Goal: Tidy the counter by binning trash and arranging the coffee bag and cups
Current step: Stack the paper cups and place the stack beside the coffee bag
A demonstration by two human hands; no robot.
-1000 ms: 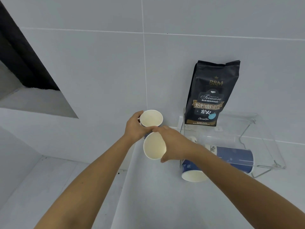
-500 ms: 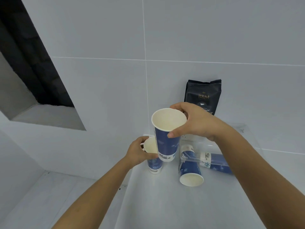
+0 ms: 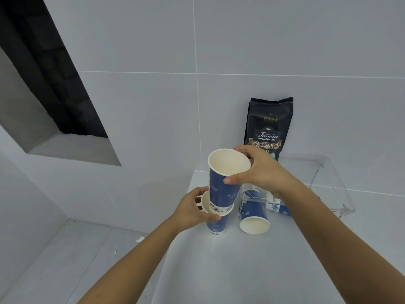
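My right hand [image 3: 260, 170] grips the rim of an upright blue paper cup [image 3: 221, 185], whose base sits inside the mouth of a second blue cup [image 3: 215, 226] standing on the white counter [image 3: 241, 270]. My left hand [image 3: 190, 209] is wrapped around that lower cup's rim. A third blue cup [image 3: 253, 216] lies tilted just to the right, its open mouth toward me. Another cup [image 3: 279, 208] lies on its side behind it, under a clear acrylic stand [image 3: 324, 185]. A black coffee bag [image 3: 270, 126] stands upright against the wall tiles.
The counter's left edge drops to a lower white ledge [image 3: 65, 249] with small scraps [image 3: 140, 239] on it. A dark wall opening [image 3: 54, 84] is at upper left. The tiled wall closes the back.
My right hand lifted one cup up from beside the other, turned it upright and lowered its base into the cup held by my left hand. The view shifted upward slightly.
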